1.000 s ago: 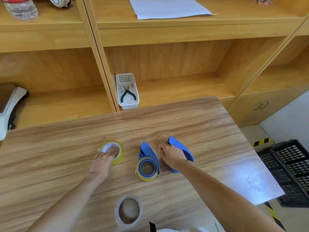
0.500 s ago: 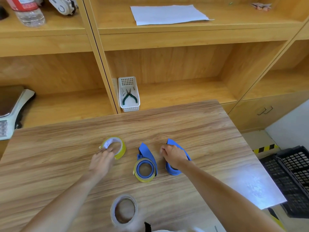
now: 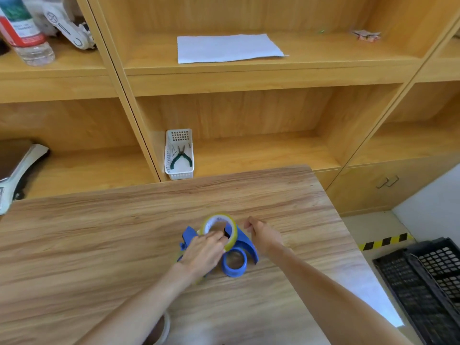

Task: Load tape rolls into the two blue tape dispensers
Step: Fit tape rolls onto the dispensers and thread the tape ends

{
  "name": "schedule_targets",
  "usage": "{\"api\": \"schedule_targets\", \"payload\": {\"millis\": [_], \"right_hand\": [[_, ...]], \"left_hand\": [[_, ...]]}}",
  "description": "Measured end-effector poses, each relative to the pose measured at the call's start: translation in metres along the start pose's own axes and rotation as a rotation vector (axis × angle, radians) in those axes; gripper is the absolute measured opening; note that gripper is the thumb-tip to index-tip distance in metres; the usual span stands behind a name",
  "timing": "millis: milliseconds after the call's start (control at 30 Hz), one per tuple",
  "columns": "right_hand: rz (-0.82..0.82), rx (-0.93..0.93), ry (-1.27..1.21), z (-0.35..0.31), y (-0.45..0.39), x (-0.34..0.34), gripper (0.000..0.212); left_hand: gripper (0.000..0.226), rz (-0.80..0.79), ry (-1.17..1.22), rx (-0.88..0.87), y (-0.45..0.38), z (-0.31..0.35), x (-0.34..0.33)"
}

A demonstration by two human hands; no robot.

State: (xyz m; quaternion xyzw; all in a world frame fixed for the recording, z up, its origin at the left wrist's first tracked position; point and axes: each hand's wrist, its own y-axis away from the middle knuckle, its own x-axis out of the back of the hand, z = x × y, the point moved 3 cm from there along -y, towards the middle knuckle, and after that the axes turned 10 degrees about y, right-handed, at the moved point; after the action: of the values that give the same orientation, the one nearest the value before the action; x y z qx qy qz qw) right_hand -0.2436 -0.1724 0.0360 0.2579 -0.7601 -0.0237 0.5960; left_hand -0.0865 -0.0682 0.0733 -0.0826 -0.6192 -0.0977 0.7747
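Note:
My left hand (image 3: 202, 252) holds a yellow tape roll (image 3: 232, 236) upright, right above the right blue tape dispenser (image 3: 246, 244). That dispenser's round blue hub (image 3: 234, 262) lies empty just in front of the roll. My right hand (image 3: 265, 235) is curled against the right side of this dispenser. The left blue dispenser (image 3: 188, 236) is mostly hidden under my left hand. A pale tape roll (image 3: 166, 324) lies at the near table edge, partly behind my left forearm.
The wooden table (image 3: 99, 232) ends on the right, with black crates (image 3: 423, 282) on the floor below. Behind it, shelves hold a white basket with pliers (image 3: 179, 155), a paper sheet (image 3: 224, 47), a bottle (image 3: 25, 33) and a scale (image 3: 15, 170).
My left hand has lifted the yellow roll from the table's left and carried it right, over the right dispenser. My right hand has slid to that dispenser's right side. The camera moved closer.

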Motion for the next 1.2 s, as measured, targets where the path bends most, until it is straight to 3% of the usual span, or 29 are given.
{"api": "schedule_targets", "payload": {"millis": [167, 400, 767, 1033, 1200], "right_hand": [[-0.067, 0.056, -0.006, 0.025, -0.007, -0.003, 0.03], [-0.178, 0.122, 0.023, 0.032, -0.009, -0.021, 0.033], [-0.259, 0.179, 0.005, 0.037, -0.001, -0.032, 0.039], [-0.352, 0.186, 0.101, 0.044, 0.001, -0.038, 0.044], [-0.345, 0.162, 0.124, 0.045, -0.001, -0.032, 0.042]], "left_hand": [[0.028, -0.145, -0.052, 0.012, -0.008, 0.035, -0.037], [0.028, -0.227, 0.003, 0.077, 0.0, 0.057, -0.063], [0.038, -0.189, 0.042, 0.2, -0.007, 0.056, -0.079], [0.06, -0.2, 0.109, 0.265, -0.004, 0.054, -0.092], [0.063, -0.187, 0.057, 0.224, 0.007, 0.045, -0.093]]}}
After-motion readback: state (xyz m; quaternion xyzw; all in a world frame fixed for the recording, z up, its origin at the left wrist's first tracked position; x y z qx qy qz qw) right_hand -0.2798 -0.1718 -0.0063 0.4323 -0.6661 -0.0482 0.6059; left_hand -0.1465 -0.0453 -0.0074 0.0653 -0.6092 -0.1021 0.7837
